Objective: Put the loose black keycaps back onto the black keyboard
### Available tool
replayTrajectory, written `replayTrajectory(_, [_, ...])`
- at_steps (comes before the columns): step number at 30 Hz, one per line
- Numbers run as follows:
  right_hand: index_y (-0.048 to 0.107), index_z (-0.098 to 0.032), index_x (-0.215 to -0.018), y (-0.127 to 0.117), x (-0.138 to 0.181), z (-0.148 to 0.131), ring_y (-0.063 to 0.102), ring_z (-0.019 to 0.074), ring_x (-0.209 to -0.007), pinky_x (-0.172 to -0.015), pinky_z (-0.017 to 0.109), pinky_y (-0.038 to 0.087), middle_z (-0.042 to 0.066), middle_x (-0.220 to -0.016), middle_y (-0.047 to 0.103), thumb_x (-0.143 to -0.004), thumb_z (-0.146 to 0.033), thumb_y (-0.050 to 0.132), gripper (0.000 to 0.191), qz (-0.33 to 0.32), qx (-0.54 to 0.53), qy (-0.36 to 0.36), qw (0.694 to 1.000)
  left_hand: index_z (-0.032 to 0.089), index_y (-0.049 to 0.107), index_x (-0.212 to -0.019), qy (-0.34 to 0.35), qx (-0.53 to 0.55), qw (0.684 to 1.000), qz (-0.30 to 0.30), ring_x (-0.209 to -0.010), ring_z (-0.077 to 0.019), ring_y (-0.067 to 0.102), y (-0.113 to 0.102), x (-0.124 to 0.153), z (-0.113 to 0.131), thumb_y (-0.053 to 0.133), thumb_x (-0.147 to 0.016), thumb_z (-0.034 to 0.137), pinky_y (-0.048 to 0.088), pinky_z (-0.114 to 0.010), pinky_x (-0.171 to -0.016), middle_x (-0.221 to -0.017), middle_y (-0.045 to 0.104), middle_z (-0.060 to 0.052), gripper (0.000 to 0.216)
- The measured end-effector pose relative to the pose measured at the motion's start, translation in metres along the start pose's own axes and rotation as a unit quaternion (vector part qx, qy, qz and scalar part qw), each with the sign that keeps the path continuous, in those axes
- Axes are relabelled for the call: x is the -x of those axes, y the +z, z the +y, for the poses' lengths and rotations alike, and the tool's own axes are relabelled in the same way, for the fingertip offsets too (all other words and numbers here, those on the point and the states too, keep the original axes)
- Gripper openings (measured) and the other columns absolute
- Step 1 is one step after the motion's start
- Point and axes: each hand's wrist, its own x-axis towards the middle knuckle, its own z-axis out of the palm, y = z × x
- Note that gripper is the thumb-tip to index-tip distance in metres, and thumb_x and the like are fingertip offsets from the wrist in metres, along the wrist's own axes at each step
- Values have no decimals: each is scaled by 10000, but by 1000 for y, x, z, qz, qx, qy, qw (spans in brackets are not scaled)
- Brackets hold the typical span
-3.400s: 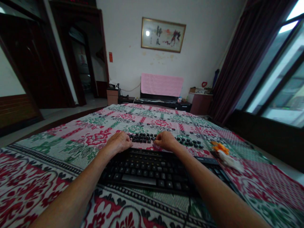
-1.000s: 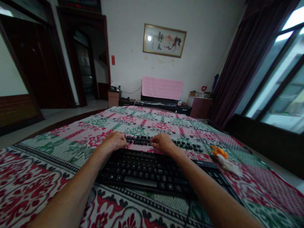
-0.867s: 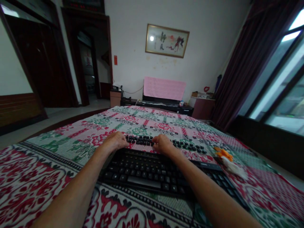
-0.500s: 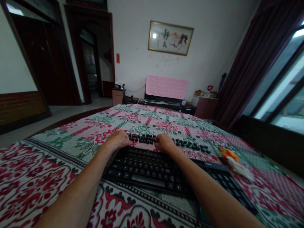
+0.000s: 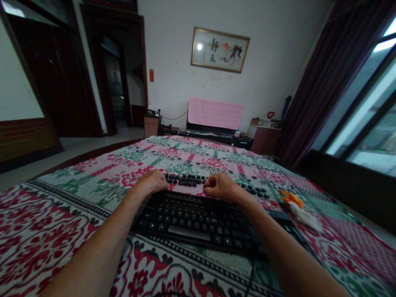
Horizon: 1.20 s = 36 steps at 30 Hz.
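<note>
A black keyboard (image 5: 188, 220) lies in front of me, with some key positions in its upper rows lacking caps. Just behind it, loose black keycaps (image 5: 189, 180) are spread in rows on the patterned cloth. My left hand (image 5: 152, 181) is at the left end of these rows, by the keyboard's back left corner. Its fingers are curled together, and what they hold, if anything, is hidden. Farther right, my right hand (image 5: 222, 186) pinches a small dark piece that looks like a keycap, thumb against forefinger, low above the cloth.
A second dark keyboard (image 5: 293, 231) lies to the right, partly behind my right forearm. Near it are an orange item (image 5: 292, 199) and a crumpled white item (image 5: 306, 218). More keycaps (image 5: 255, 190) lie beyond my right wrist. The floral cloth (image 5: 71, 214) covers the table.
My right hand has shifted slightly right, away from the central keycaps, with thumb and forefinger now more visibly pinched. My left hand stays nearly in place. The view has turned a little right.
</note>
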Motion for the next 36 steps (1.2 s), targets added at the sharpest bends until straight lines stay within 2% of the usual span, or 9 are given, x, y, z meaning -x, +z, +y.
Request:
replayTrajectory(3, [600,-134,-723,-5,25,-4,468,74,-541,-459,162,318,-6,-616,572,-615,-276,493,208,-62,-58,-21,996,210,646,-676,2,-3,1000,4,-487,-110,513,-1,1,1,541,-534,423,349,-188,-439,-595,611,-13,277])
replayTrajectory(7, [571,-137,-719,-1,41,-9,436,62,-527,-451,155,307,-18,-603,545,-617,-244,491,168,-96,-56,-50,993,205,645,-672,0,-9,1000,14,-496,-110,519,-2,4,3,547,-526,401,337,-178,-432,-591,612,-15,264])
replayTrajectory(16, [605,-147,-717,7,37,-7,480,83,-564,-495,167,326,-5,-632,578,-622,-220,496,161,-91,-13,-69,993,200,642,-682,7,-18,1000,17,-504,-136,529,-3,9,6,516,-548,424,345,-210,-432,-615,614,-32,289])
replayTrajectory(24, [616,-149,-699,7,37,-7,481,82,-528,-454,168,318,-12,-597,580,-607,-271,523,179,-104,-45,-31,993,227,641,-660,-1,-13,1000,14,-482,-127,508,-3,7,6,527,-526,436,328,-211,-424,-587,595,-13,273])
replayTrajectory(29, [612,-138,-681,9,34,-5,474,81,-523,-448,170,325,-5,-604,580,-567,-284,567,191,-115,-105,4,988,239,645,-659,-16,-13,1000,15,-496,-126,509,-3,6,8,547,-512,401,322,-210,-425,-609,600,-6,240])
replayTrajectory(36, [620,-122,-648,6,33,-3,386,52,-448,-408,173,277,-24,-532,523,-553,-289,579,197,-144,-147,14,978,248,645,-665,-10,-23,1000,14,-540,-135,525,-4,7,8,539,-519,403,322,-210,-429,-657,617,-3,238])
